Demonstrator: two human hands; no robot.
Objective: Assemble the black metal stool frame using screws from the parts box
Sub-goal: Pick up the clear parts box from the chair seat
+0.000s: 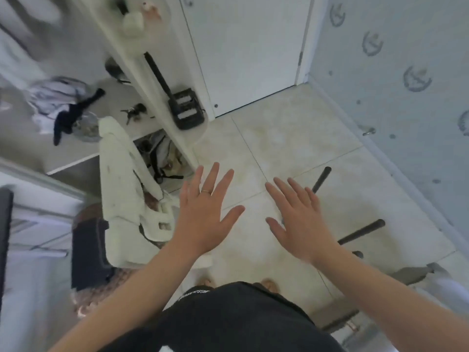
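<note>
Stool frame (361, 231) is at the lower right, near the wall and partly hidden behind the right forearm. It is made of matte black round metal tubes with capped ends. Two legs show, set apart, their long axes slanting up and to the right; the farther one is steeper. Floor (291, 138) is pale, glossy square tile with thin joints. Left hand (205, 212) and right hand (299, 222) hover side by side over the tiles, palms down, fingers straight and spread, thumbs toward each other, each grip released and holding nothing. A thin gold ring (206, 191) bands one left finger.
</note>
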